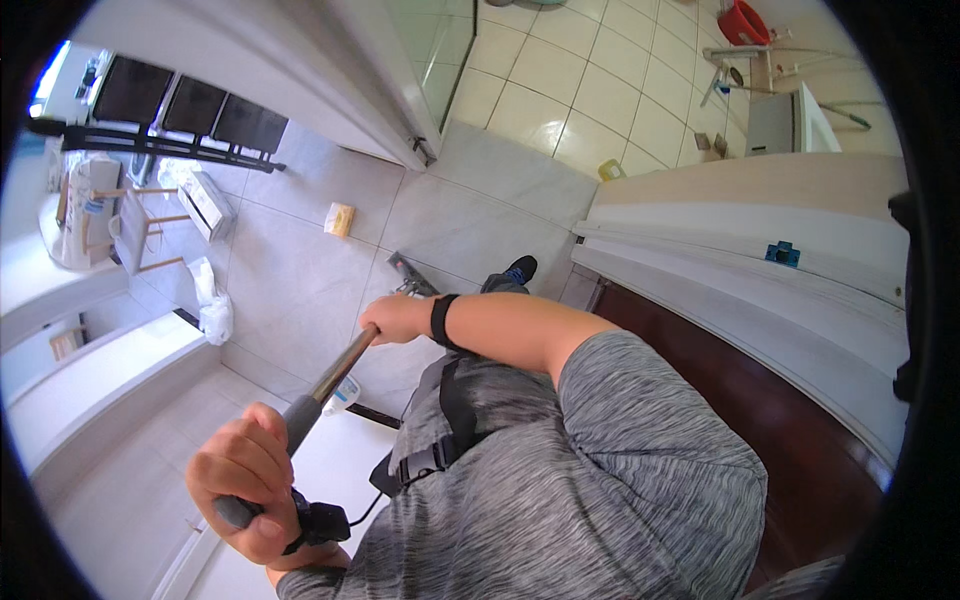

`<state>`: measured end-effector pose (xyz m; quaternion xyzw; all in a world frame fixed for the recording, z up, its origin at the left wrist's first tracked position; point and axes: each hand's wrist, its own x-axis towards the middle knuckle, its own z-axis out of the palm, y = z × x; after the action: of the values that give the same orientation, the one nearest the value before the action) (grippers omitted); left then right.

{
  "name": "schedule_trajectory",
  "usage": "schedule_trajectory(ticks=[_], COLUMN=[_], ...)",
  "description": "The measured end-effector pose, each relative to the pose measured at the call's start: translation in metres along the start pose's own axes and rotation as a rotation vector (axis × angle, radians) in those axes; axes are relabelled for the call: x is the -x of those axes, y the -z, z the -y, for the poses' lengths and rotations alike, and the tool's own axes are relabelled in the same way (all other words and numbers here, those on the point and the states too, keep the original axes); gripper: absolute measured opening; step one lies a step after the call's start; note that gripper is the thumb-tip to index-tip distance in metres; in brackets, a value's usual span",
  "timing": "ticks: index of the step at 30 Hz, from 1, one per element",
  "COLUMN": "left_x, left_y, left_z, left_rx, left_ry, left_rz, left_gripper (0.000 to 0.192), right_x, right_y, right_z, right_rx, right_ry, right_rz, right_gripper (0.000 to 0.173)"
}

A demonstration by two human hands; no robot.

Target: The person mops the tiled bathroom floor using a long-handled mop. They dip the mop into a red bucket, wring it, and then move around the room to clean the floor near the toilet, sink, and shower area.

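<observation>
My left hand is closed round the grey grip at the top end of a long-handled floor tool. My right hand grasps its metal shaft lower down, below the grip. Near the grey floor tiles, beyond my right hand, the tool's flat dark head shows in part; my right hand and forearm hide the rest. A white bottle with a label is beside the shaft. A yellow and white packet lies on the tiles farther off. A dark shoe of mine shows beyond my right forearm.
A door frame borders a cream-tiled room holding a red basin and a yellow container. At left are a chair, a white box, a plastic bag and a black rack. A white ledge runs lower left.
</observation>
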<state>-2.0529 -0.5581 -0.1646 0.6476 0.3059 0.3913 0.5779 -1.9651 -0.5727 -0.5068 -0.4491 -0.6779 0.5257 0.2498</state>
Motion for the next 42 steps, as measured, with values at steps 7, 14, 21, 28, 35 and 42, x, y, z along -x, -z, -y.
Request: schedule_trajectory(ticks=[7, 14, 21, 28, 35, 42], left_x=[0.058, 0.012, -0.148, -0.262, -0.291, -0.301], left_y=[0.052, 0.016, -0.139, -0.259, -0.266, -0.242], left_z=[0.033, 0.033, 0.068, 0.064, 0.083, 0.084], left_rx=[-0.016, 0.002, 0.074, 0.285, 0.380, 0.398], left_ry=[-0.008, 0.102, 0.114, 0.091, -0.134, -0.159], left_rz=[-0.132, -0.143, 0.040, 0.221, 0.326, 0.258], left_gripper=[0.038, 0.032, 0.016, 0.016, 0.014, 0.028], right_x=[-0.037, -0.039, 0.025, 0.130, 0.161, 0.154], right_y=[-0.067, -0.020, 0.169, 0.364, 0.404, 0.417], right_z=[-0.008, -0.028, -0.120, -0.167, -0.167, -0.160], right_rx=[0.055, 0.047, -0.038, 0.084, 0.271, 0.365], right_ry=[-0.021, -0.021, 0.019, -0.145, -0.378, -0.491], right_rz=[0.063, 0.193, 0.184, -0.076, -0.412, -0.634], right_gripper=[0.015, 0.018, 0.022, 0.025, 0.015, 0.009])
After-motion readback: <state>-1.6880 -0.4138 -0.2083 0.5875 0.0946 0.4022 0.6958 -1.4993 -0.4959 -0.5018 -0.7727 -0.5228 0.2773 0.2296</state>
